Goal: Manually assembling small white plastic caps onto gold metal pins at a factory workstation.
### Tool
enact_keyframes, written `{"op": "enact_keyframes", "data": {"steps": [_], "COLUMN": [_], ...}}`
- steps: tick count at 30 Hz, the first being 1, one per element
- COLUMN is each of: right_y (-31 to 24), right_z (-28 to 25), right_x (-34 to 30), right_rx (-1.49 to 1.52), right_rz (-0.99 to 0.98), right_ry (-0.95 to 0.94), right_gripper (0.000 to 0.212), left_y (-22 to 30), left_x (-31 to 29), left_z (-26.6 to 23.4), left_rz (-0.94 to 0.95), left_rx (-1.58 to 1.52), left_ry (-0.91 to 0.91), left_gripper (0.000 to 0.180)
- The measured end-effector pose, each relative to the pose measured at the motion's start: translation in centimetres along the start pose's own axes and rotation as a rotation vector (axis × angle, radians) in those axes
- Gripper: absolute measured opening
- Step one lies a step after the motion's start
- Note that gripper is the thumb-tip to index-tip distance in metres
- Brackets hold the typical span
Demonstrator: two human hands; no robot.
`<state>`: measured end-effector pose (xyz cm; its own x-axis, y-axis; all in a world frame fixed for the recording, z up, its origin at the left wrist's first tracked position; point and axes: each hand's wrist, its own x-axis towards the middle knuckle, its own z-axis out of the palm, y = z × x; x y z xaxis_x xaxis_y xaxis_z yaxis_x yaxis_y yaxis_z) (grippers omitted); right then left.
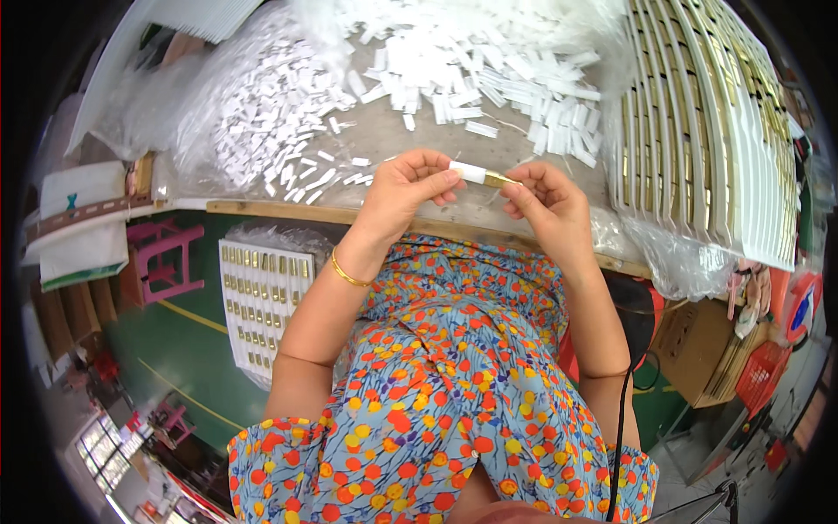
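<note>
Just beyond the table's front edge, my two hands hold a small piece between them. My left hand (410,188) pinches the end of a white rectangular sleeve (471,173) between thumb and fingers. A slim gold metallic piece (495,178) sticks out of the sleeve's right end. Its tip is pinched in my right hand (554,208). How deep the gold part sits inside the sleeve is hidden. Loose small white pieces (271,122) lie in a heap beyond my left hand. Larger white sleeves (524,65) are heaped farther back and to the right.
White trays with rows of gold pieces (698,113) are stacked at the right of the table. Another tray of gold pieces (266,297) is low on my left. Clear plastic bags (201,113) lie around the heaps. A pink stool (166,262) and cardboard boxes (698,345) flank me.
</note>
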<state>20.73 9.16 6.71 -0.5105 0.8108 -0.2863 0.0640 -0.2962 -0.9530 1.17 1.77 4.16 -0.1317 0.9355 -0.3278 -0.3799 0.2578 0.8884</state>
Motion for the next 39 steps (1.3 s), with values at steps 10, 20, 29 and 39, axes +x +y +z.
{"op": "enact_keyframes", "data": {"steps": [10,20,29,39], "right_y": [3.1,2.3,3.9,0.1], "right_z": [-0.2,2.3,8.2,2.6], "right_x": [-0.1,1.9,5.9,4.3], "right_rx": [-0.402,-0.846,-1.304,-1.299], "right_rz": [0.054,-0.291,-0.466,-0.984], "right_ry": [-0.145,-0.053,-0.076,-0.277], "right_gripper": [0.015,0.014,0.015,0.007], "left_y": [0.8,1.8,2.4,4.0], "left_x": [-1.0,3.0,4.3,4.4], "left_z": [-4.7,-5.6,-4.5,-3.6], "left_rz": [0.059,0.274,0.416,-0.099], "left_rx": [0.472,1.003,0.854,0.594], "left_ry": [0.207,0.418,0.508,-0.246], "left_gripper": [0.017,0.015,0.015,0.022]}}
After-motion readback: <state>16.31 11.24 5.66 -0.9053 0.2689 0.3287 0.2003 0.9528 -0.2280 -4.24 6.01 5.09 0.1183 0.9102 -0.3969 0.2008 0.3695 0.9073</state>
